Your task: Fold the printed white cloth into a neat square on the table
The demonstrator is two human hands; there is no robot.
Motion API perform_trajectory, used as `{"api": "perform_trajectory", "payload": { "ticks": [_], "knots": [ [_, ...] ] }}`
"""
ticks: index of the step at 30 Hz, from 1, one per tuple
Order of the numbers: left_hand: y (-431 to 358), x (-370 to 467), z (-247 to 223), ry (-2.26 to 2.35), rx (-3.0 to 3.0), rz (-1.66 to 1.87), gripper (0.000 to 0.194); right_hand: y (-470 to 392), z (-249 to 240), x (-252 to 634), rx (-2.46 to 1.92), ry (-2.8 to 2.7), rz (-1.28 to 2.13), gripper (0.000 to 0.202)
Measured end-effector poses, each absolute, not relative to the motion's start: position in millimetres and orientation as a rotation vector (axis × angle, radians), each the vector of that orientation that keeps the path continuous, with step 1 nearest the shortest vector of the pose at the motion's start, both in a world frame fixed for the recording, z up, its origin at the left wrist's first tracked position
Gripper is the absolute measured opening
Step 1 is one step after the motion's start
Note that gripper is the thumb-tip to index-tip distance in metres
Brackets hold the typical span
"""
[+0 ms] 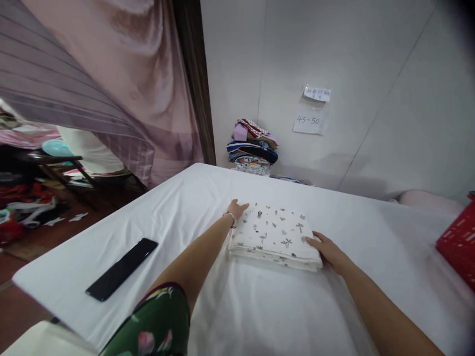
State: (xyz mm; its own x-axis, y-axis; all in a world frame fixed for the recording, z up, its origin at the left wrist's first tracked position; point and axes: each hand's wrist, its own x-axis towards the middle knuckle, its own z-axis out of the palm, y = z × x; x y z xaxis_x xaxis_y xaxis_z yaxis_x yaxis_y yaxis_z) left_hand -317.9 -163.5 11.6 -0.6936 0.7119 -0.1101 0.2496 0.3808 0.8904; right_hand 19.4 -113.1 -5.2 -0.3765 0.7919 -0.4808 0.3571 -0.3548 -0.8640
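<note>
A folded white cloth [272,232] printed with small palm trees and animals lies flat on the white-covered table, its layers showing along the near edge. At its far left corner is my left hand [237,211], a bracelet on the wrist, the thumb over the top and the other fingers along the side. My right hand [330,251] grips the right edge, thumb on top, with its other fingers partly hidden by the side of the cloth. The two hands hold the cloth between them.
A black phone-like slab [122,269] lies on the table [178,198] at left. Folded fabrics [252,148] are stacked by the wall, near a paper sign [310,121] reading 45-50. A red basket [460,242] stands at right. A pink curtain [159,99] hangs at left.
</note>
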Motion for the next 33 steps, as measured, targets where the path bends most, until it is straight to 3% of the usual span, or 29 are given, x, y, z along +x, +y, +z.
{"api": "perform_trajectory", "payload": {
  "ticks": [7,15,25,29,33],
  "knots": [
    [-227,-306,-24,2.167,0.913,1.101,0.066,-120,-3,31,-1.576,-1.556,1.805,0.088],
    [-277,-283,-15,2.254,0.943,0.865,0.068,-140,-5,33,-1.569,-1.485,1.77,0.085],
    [-299,-273,-16,2.247,0.995,0.874,0.068,-176,-12,46,-1.574,-1.629,1.644,0.08],
    [-298,-274,-6,2.347,1.138,0.725,0.064,-181,-11,50,-1.696,-2.04,1.115,0.08],
    [-271,-267,10,2.399,1.407,0.739,0.062,-185,6,28,-1.353,-2.324,0.456,0.067]
  ]
}}
